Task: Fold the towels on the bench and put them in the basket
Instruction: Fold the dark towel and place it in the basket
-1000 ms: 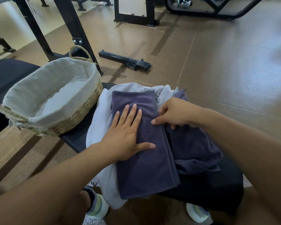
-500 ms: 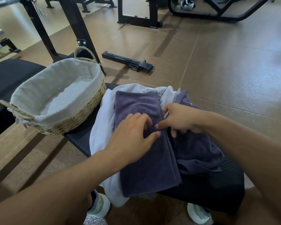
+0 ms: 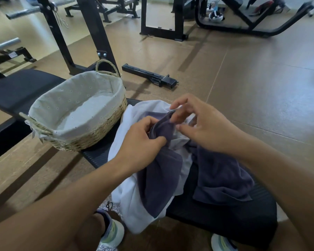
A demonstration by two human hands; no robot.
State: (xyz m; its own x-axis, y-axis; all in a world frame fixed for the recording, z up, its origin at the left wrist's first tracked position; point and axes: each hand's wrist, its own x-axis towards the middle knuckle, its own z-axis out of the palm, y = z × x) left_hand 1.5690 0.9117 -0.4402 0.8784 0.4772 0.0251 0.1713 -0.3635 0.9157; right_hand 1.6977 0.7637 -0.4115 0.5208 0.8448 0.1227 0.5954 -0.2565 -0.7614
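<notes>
A folded purple towel [image 3: 159, 180] hangs bunched over a white towel [image 3: 129, 198] on the black bench [image 3: 225, 220]. My left hand [image 3: 141, 144] grips the purple towel's upper part. My right hand [image 3: 201, 124] pinches its top edge between thumb and fingers. A second purple towel [image 3: 223, 176] lies crumpled under my right forearm. The woven basket [image 3: 96, 131] with a pale cloth liner stands on the bench to the left of the towels, and nothing lies in it.
A black metal bar [image 3: 152, 77] lies on the brown floor beyond the bench. Black gym frames [image 3: 96, 35] stand behind the basket and farther back. My shoes [image 3: 112, 230] show under the bench edge.
The purple towel lay flat under my left palm; both hands have since gathered its far end and lifted it, so it now hangs bunched. The camera view has shifted slightly.
</notes>
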